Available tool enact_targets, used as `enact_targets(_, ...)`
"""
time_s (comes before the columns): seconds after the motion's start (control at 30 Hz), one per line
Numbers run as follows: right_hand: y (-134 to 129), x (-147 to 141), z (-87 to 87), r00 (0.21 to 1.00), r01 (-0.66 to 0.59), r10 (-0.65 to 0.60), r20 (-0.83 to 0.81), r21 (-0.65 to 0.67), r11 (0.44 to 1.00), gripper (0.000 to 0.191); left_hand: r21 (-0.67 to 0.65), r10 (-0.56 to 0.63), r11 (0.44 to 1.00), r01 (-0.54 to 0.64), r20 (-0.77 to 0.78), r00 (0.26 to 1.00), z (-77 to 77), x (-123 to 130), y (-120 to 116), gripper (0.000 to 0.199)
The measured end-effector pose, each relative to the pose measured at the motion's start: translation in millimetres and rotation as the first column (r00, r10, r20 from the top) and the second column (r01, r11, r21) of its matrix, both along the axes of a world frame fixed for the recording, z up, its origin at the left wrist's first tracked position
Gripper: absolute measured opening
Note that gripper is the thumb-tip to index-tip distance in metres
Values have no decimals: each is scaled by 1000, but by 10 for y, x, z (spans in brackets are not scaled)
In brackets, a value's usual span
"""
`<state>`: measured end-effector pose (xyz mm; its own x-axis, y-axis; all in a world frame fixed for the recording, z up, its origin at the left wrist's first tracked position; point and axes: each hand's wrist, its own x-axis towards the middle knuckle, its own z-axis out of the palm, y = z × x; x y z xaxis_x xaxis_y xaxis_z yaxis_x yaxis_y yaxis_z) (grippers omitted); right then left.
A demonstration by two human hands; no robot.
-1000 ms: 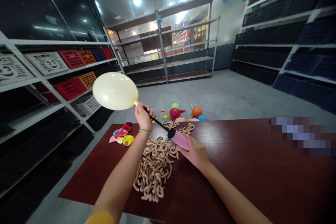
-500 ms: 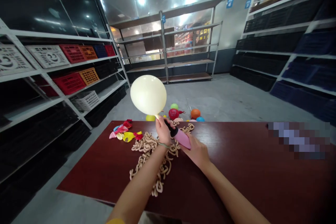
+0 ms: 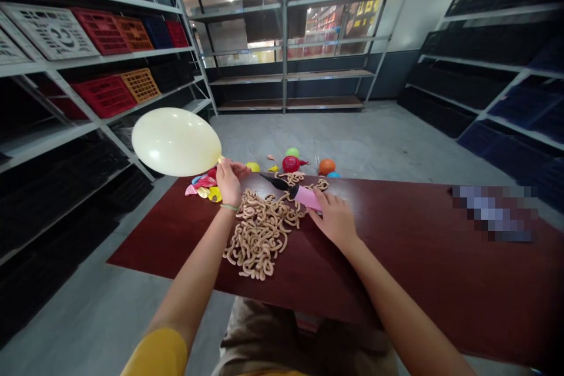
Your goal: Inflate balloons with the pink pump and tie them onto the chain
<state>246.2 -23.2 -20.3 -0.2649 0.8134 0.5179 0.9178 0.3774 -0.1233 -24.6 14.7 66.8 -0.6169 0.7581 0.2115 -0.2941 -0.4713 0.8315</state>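
Note:
A large pale yellow balloon (image 3: 176,142), blown up, points leftward from my left hand (image 3: 230,182), which pinches it at the neck. My right hand (image 3: 337,217) is wrapped around a pink balloon pump (image 3: 307,197) with a black nozzle end. The nozzle tip points left and stands apart from the balloon. Below and between my hands lies a pile of beige, curly, worm-like pieces (image 3: 259,235) on the table. Flat balloons (image 3: 204,186) in pink, yellow, blue and red lie beyond my left wrist, partly hidden by it.
The dark red table (image 3: 396,247) spans the front. A blurred-out item (image 3: 491,211) lies at its right. Past the far edge, a red balloon (image 3: 291,164), an orange balloon (image 3: 326,166) and others rest on the floor. Shelves with crates (image 3: 106,97) stand left; more racks stand behind and right.
The pump's nozzle and the balloon's neck have come apart. My left hand has moved left with the balloon, which now points sideways. The view has tilted downward.

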Motion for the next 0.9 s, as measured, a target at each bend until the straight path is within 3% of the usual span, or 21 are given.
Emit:
enact_targets(0.13,17,-22,-20,998,25,-25,56,-8,1000,54,-56,-129,990,127,-49,990,-351,109,-31,35)
enact_targets(0.23,29,-29,-51,995,-39,41,88,-26,999,52,-105,-225,971,213,-123,967,-601,194,-31,38)
enact_targets(0.37,47,-32,-70,990,-98,103,97,-54,994,47,-224,-296,942,249,-207,933,-796,217,-58,39)
enact_targets(0.53,63,-45,-54,994,-102,103,34,-18,995,47,-382,-413,883,274,-353,840,-810,220,-124,38)
enact_targets(0.67,49,-33,10,986,-166,167,1,132,977,44,-407,-450,883,235,-586,674,-760,221,-166,42)
enact_targets(0.8,31,-87,220,965,-258,253,65,385,886,39,-450,-485,871,195,-730,481,-680,199,-218,45)
enact_targets(0.9,56,-245,477,940,-339,276,201,450,826,43,-459,-508,861,218,-767,393,-628,189,-253,45)
